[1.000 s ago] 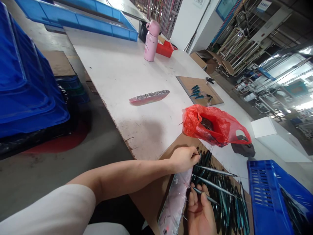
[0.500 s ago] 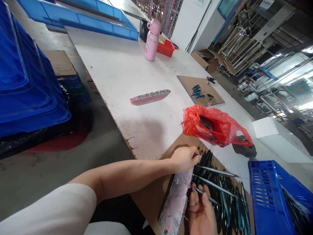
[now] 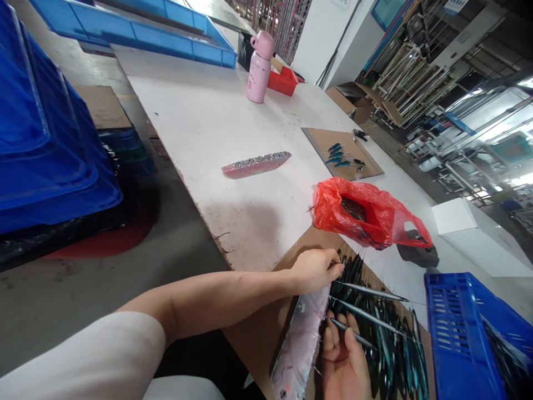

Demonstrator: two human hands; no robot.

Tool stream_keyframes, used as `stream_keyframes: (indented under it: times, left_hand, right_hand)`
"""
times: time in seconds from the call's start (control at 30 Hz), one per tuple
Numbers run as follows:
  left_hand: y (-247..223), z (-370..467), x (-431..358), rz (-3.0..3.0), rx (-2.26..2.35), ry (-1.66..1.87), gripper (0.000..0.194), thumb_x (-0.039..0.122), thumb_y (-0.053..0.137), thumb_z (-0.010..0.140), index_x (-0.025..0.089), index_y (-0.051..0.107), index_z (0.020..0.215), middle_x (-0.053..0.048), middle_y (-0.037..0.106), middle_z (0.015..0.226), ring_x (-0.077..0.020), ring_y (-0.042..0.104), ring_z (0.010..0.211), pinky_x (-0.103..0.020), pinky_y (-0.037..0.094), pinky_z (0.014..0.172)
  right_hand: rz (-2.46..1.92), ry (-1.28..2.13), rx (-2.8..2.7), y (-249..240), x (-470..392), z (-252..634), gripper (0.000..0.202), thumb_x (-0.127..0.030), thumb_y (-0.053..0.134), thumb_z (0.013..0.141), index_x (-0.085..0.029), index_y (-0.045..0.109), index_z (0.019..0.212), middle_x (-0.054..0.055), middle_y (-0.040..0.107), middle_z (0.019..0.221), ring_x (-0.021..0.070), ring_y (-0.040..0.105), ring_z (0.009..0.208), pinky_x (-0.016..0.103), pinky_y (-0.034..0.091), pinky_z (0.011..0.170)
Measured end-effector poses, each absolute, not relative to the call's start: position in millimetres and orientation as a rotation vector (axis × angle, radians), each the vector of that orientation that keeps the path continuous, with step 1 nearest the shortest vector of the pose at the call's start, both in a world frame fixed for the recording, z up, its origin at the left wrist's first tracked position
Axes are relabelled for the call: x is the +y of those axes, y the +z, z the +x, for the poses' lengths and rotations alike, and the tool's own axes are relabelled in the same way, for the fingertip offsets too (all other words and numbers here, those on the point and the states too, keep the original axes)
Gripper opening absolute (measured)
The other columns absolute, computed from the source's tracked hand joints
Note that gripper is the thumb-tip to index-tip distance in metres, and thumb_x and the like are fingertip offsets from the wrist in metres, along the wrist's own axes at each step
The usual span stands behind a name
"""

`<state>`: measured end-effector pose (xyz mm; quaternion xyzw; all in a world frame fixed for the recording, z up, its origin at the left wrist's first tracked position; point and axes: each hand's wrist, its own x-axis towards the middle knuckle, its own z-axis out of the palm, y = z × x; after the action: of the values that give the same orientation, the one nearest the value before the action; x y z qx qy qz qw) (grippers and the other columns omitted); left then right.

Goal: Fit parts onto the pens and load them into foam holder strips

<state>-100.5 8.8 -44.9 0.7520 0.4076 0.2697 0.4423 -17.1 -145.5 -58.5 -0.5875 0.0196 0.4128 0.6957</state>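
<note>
My left hand (image 3: 317,271) is closed in a pinch at the upper end of a pink foam strip (image 3: 302,339); what sits between its fingertips is hidden. Below it, my right hand (image 3: 346,355), palm up, grips a slim dark lure body (image 3: 353,335) between thumb and fingers, beside the strip's right edge. Two more slender grey lure bodies (image 3: 375,318) stick out to the right from that edge on thin wires. Under and beyond them, many dark blue-green lure bodies (image 3: 385,355) lie in rows on a brown board (image 3: 260,322).
A red plastic bag (image 3: 341,216) with something brown inside lies beyond the board. To the right stands a blue crate (image 3: 452,322). Another glittery pink strip (image 3: 256,165), a pink bottle (image 3: 259,69) and a board with small blue lures (image 3: 320,143) are on the white table (image 3: 200,128).
</note>
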Motion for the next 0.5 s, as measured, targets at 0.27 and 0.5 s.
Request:
stream_keyframes:
  times: [0.27,0.5]
  left_hand:
    - [-42.6,-101.5,9.2,1.862,1.012,0.643,0.023,0.037,0.042,0.080,0.023,0.059,0.085,0.002,0.064,0.077,-0.0148,0.057,0.072,-0.024,0.042,0.066]
    - [-45.2,-100.7,9.1,1.865,1.007,0.662,0.023,0.038,0.042,0.080,0.023,0.058,0.086,0.002,0.065,0.078,-0.0147,0.058,0.072,-0.024,0.042,0.066]
  right_hand:
    - [-1.293,0.979,0.047,-65.0,-148.7,-9.3,0.042,-0.026,0.076,0.060,-0.023,0.061,0.098,0.001,0.067,0.092,0.0187,0.063,0.086,0.023,0.055,0.065]
    - [-1.268,0.981,0.099,-63.8,-149.0,-10.2,0.044,-0.025,0.077,0.058,-0.023,0.061,0.099,0.000,0.067,0.092,0.0186,0.063,0.085,0.022,0.055,0.064]
